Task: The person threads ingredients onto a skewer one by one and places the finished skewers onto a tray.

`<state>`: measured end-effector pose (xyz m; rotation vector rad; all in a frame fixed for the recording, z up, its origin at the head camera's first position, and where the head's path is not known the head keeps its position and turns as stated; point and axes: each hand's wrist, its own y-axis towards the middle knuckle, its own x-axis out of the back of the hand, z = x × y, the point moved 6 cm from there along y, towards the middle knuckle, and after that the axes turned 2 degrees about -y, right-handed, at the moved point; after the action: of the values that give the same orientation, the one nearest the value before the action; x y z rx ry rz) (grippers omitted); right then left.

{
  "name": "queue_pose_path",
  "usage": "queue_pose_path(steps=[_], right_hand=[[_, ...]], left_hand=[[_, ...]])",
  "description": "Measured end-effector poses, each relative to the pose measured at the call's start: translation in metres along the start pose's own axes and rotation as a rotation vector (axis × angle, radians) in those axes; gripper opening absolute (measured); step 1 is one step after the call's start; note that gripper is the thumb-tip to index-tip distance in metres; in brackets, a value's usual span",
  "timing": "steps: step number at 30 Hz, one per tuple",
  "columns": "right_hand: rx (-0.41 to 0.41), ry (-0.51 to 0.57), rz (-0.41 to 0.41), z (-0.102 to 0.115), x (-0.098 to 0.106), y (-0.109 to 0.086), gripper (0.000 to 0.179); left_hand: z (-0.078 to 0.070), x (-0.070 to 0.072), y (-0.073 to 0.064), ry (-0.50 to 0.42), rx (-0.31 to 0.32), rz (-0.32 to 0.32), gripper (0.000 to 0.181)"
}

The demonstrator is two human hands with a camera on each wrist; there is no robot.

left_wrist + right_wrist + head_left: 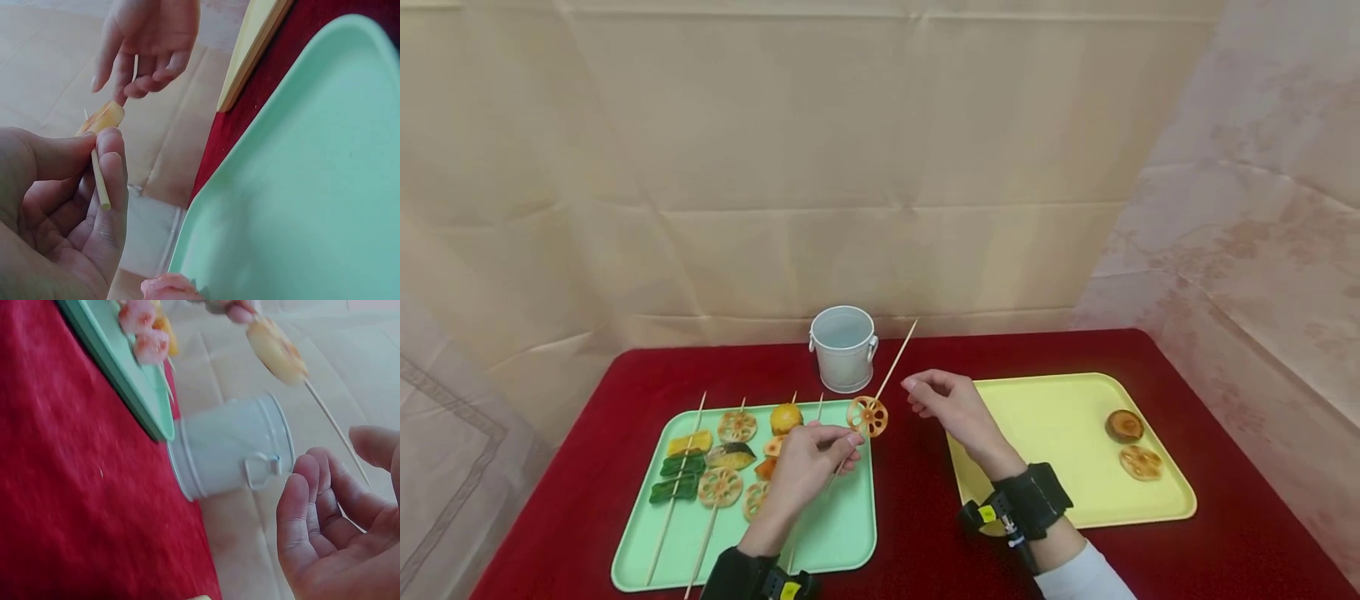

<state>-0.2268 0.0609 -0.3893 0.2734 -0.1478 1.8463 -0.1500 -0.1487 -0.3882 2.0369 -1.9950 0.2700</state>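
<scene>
Between thumb and fingertips, my left hand [812, 462] pinches a wooden skewer [897, 360] close to its lower end, above the green tray. A lotus root slice [867, 417] is threaded on it just beyond the fingertips, and the bare upper length slants up to the right. To the right of that bare length is my right hand [951, 408], its fingers loosely bent and nothing between them. In the right wrist view, a gap shows between thumb and fingertips [292, 487], and the skewer's thin end passes behind them.
Filled skewers with lotus root slices [720, 486], green vegetable pieces [679, 477] and a yellow ball [786, 418] lie on the green tray [857, 533]. A white bucket [844, 358] stands behind. The yellow tray [1045, 450] holds a brown round piece [1124, 426] and another lotus slice [1141, 462].
</scene>
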Motion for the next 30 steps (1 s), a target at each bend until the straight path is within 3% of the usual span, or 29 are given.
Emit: queue_pose_path(steps=[5, 11, 17, 25, 30], right_hand=[[0.016, -0.045, -0.022, 0.000, 0.020, 0.002, 0.037], [0.055, -0.146, -0.070, 0.008, 0.071, 0.001, 0.033], [0.016, -0.445, -0.089, 0.001, 0.143, -0.013, 0.036], [-0.099, -0.877, -0.061, -0.043, 0.232, -0.041, 0.037], [-0.171, -0.940, -0.023, -0.067, 0.256, -0.054, 0.039]], left_hand=[[0.002, 0.005, 0.000, 0.032, 0.017, 0.015, 0.011], [0.001, 0.007, -0.001, 0.040, 0.023, 0.031, 0.014], [0.001, 0.009, -0.001, 0.041, 0.026, 0.029, 0.013], [0.003, 0.010, -0.001, 0.037, 0.032, 0.037, 0.015], [0.006, 0.016, 0.001, 0.067, 0.051, 0.033, 0.015]])
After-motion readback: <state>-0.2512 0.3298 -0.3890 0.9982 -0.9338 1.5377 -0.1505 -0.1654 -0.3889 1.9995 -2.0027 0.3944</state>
